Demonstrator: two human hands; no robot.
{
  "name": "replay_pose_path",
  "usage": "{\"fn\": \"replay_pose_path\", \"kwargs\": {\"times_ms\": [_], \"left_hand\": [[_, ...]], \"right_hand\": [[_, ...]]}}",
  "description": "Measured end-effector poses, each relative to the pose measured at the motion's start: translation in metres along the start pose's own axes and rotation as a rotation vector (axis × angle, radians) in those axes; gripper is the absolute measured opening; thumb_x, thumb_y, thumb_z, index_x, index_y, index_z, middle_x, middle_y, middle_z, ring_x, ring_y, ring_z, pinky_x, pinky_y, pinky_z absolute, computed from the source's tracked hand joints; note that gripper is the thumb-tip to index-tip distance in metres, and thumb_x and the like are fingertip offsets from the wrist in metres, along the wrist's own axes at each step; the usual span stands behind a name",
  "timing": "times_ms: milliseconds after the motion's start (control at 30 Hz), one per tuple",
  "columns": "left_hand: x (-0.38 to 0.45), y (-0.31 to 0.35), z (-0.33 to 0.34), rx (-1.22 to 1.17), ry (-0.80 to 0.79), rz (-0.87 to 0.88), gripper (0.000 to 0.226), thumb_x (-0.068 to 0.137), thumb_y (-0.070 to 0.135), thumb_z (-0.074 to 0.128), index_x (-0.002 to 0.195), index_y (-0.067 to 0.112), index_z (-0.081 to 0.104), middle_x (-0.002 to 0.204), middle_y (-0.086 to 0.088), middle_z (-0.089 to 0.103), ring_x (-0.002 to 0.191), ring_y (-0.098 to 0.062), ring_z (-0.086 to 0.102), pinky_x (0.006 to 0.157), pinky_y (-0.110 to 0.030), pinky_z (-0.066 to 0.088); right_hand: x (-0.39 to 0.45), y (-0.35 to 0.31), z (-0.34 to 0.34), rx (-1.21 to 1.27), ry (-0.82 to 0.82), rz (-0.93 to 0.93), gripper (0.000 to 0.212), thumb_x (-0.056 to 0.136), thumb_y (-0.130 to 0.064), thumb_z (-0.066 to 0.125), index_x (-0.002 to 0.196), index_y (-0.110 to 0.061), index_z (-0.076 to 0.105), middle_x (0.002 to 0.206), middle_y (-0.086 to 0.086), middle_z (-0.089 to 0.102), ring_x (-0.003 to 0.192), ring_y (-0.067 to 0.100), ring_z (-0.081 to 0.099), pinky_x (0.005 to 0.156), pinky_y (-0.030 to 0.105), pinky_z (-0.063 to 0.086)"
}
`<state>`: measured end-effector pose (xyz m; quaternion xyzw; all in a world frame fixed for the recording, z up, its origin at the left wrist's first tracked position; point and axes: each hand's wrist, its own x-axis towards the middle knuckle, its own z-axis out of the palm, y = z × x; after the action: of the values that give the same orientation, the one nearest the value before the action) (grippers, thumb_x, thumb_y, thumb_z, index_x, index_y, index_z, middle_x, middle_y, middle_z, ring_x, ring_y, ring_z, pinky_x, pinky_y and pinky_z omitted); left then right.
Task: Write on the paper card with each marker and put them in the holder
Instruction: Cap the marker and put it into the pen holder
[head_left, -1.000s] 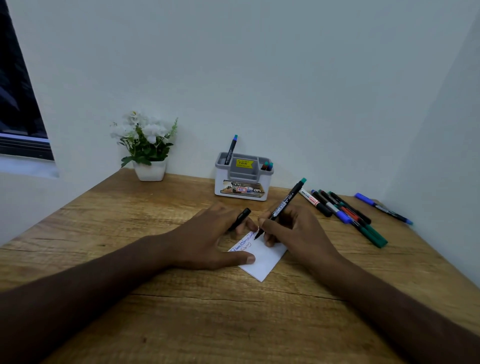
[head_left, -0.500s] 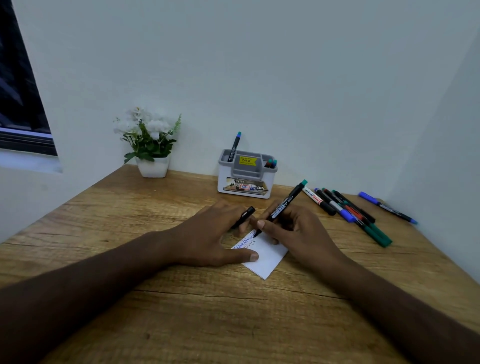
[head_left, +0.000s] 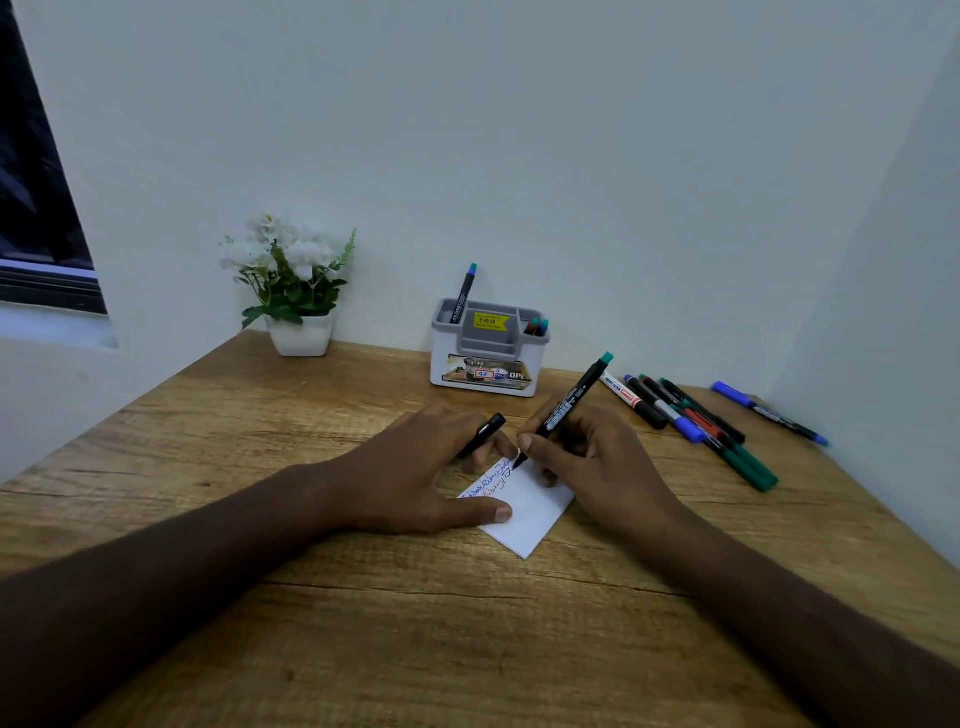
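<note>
Head view. We see the right hand (head_left: 597, 457) pinching a marker (head_left: 566, 410) in a writing grip, tip down on the far corner of the card (head_left: 524, 512), its teal end tilted up and away toward the holder (head_left: 488, 353). The tilt reads as an ordinary pen angle, which keeps the tip visible past the fingers.

The left hand (head_left: 415, 473) lies flat along the card's left edge, thumb pressed on the paper; we judge this is to stop the card sliding under the strokes. The same hand holds a black cap (head_left: 485, 431) between its fingers, most likely the marker's own, kept ready for recapping.

The card sits on the desk (head_left: 208, 441) between the two hands, turned diagonally. Two lines of script are visible near its far edge, the upper in blue; the marker tip rests at the end of the lower line.

The holder stands at the back by the wall, with one marker upright in its left compartment and two coloured ends showing at its right. A loose group of markers (head_left: 691, 421) lies to the right of the writing hand, within easy reach; one blue marker (head_left: 769, 413) lies apart, nearer the side wall. We judge several markers are not yet used.

A potted plant (head_left: 296, 291) stands at the back left.
</note>
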<state>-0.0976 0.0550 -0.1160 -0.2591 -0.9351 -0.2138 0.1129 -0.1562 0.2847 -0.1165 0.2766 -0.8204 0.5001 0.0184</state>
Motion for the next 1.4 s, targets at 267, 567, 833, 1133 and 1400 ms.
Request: {"fn": "replay_pose_path", "kwargs": {"times_ms": [267,567,833,1133,1400], "left_hand": [[0.0001,-0.0006,0.0006,-0.001,0.014,0.003,0.039,0.085,0.074,0.066,0.095,0.041,0.047,0.093,0.025,0.051,0.096,0.002,0.049,0.079,-0.025,0.041],[0.0007,-0.0008,0.0009,-0.014,-0.007,-0.004,0.031,0.086,0.074,0.066,0.098,0.053,0.047,0.096,0.024,0.053,0.098,0.001,0.05,0.082,-0.027,0.044],[0.0001,0.0028,-0.0018,-0.021,-0.012,-0.01,0.034,0.086,0.071,0.067,0.112,0.064,0.046,0.099,0.022,0.054,0.101,0.001,0.051,0.084,-0.021,0.041],[-0.0006,0.0009,-0.0016,-0.015,-0.03,-0.03,0.048,0.086,0.072,0.067,0.125,0.046,0.056,0.098,0.02,0.054,0.101,-0.001,0.052,0.088,-0.025,0.044],[0.0003,-0.0017,-0.0006,-0.01,-0.032,-0.039,0.051,0.086,0.073,0.066,0.127,0.046,0.055,0.1,0.024,0.053,0.102,0.002,0.05,0.082,-0.023,0.039]], "right_hand": [[0.0016,0.0001,0.0,0.011,0.003,0.038,0.002,0.099,-0.025,0.076,0.097,-0.027,0.075,0.081,0.003,0.079,0.069,0.02,0.075,0.067,0.022,0.059],[0.0015,0.0007,-0.001,0.038,0.022,0.055,0.005,0.098,-0.023,0.077,0.097,-0.027,0.075,0.081,-0.003,0.08,0.065,0.012,0.075,0.065,0.02,0.059],[0.002,0.001,-0.0001,0.056,0.049,0.065,0.006,0.098,-0.019,0.077,0.098,-0.024,0.075,0.082,0.005,0.079,0.063,0.014,0.074,0.065,0.024,0.063],[0.0016,-0.0001,-0.0017,0.111,0.066,0.099,0.004,0.099,-0.015,0.076,0.103,-0.015,0.075,0.08,0.009,0.079,0.066,0.018,0.076,0.07,0.033,0.065],[0.0018,-0.0009,-0.0033,0.129,0.063,0.102,0.007,0.1,-0.013,0.074,0.106,-0.015,0.073,0.078,0.009,0.078,0.067,0.02,0.075,0.076,0.04,0.066]]}}
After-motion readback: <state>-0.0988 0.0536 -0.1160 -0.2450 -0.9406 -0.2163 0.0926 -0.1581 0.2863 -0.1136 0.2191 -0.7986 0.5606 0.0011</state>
